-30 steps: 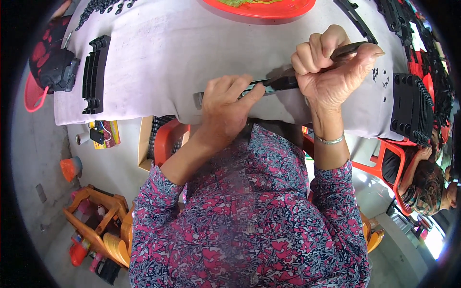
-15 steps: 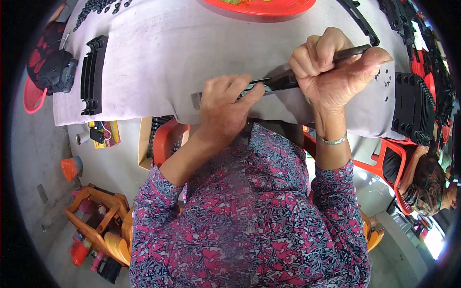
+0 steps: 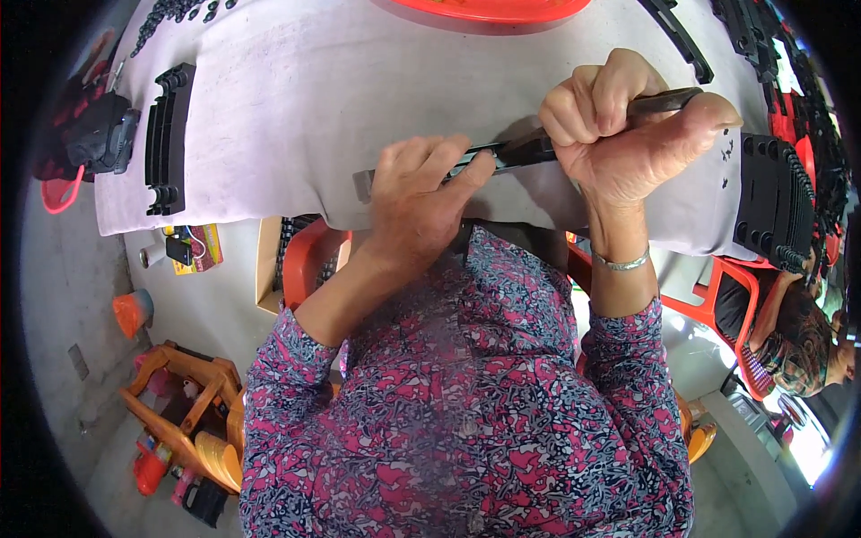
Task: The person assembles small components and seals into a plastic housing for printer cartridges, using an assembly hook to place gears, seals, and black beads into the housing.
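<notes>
My right hand point(image 3: 619, 134) is closed round a long dark tool point(image 3: 527, 151), its thumb stretched along the handle toward the upper right. Whether the tool is a knife or some other kind, I cannot make out. It slants down to the left, where my left hand point(image 3: 417, 193) is closed over a narrow dark piece with pale edges, on the cloth near the table's front edge. A flat grey end point(image 3: 362, 186) sticks out left of that hand. My fingers hide most of the piece and where the tool meets it.
A ribbed black plastic strip point(image 3: 169, 139) lies at the left of the table point(image 3: 260, 108); stacked similar strips point(image 3: 771, 202) stand at the right, near small black bits point(image 3: 727, 148). A red tray point(image 3: 493, 13) is at the far edge. Someone point(image 3: 794, 332) sits at the right beyond a red chair point(image 3: 728, 309).
My hands keep their grip and have hardly moved. The right thumb has shifted slightly to the right. The whole view has tilted a little, so the red tray sits higher.
</notes>
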A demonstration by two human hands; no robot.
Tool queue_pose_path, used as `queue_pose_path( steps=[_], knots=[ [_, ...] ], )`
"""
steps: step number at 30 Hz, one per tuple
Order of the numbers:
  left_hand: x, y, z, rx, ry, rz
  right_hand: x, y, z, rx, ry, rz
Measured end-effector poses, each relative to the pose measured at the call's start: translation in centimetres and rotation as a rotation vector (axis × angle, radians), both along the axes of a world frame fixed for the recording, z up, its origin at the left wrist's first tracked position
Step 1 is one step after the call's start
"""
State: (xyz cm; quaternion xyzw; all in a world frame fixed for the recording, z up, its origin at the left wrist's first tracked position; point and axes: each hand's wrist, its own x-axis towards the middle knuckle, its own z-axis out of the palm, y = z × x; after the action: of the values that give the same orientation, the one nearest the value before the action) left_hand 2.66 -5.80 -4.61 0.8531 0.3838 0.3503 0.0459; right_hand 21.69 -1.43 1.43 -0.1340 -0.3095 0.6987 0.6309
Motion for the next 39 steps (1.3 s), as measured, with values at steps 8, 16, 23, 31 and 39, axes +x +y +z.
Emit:
queue_pose_path(
  steps=[8, 16, 23, 31, 39],
  knots=[
    [0.1, 0.0, -0.1, 0.024, -0.028, 0.002, 0.9, -0.1, -1.1, -0.005, -0.053, -0.044],
    [0.2, 0.0, -0.1, -0.001, -0.033, 0.005, 0.6, 0.4, -1.4, -0.066, -0.034, -0.103],
    [0.0, 0.1, -0.1, 0.022, -0.037, -0.015, -0.1, 0.2, -1.0, -0.133, -0.064, -0.189],
    [0.3, 0.0, 0.4, 0.007, 0.024, 0.010, -0.1, 0.3, -1.2, 0.031, -0.178, -0.135],
    [0.4, -0.2, 1.1, -0.071, -0.138, -0.019, 4.4, -1.3, 4.0, 0.124, 0.024, -0.182]
  ],
)
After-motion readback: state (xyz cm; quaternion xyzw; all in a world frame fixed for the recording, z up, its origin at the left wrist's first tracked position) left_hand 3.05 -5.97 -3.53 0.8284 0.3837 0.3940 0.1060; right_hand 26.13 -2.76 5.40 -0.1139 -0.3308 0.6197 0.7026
